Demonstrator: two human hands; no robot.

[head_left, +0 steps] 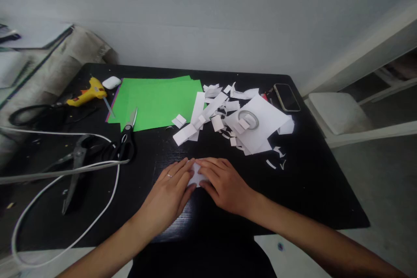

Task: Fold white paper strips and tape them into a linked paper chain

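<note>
My left hand (pixel 169 191) and my right hand (pixel 223 182) lie side by side on a black table (pixel 309 182), near its front edge. Between and under their fingertips sits a small white piece of paper (pixel 196 177), mostly covered by the fingers. The fingers of both hands are stretched out and pressed flat on it. A ring shows on my left hand.
Behind my hands lie several white paper scraps (pixel 211 113), a white sheet with a roll of tape (pixel 248 119), green paper (pixel 156 100) and a phone (pixel 286 97). To the left are scissors (pixel 127 134), a larger pair of shears (pixel 74 160), a yellow glue gun (pixel 86 92), a white case (pixel 111 81) and a white cable (pixel 107 200).
</note>
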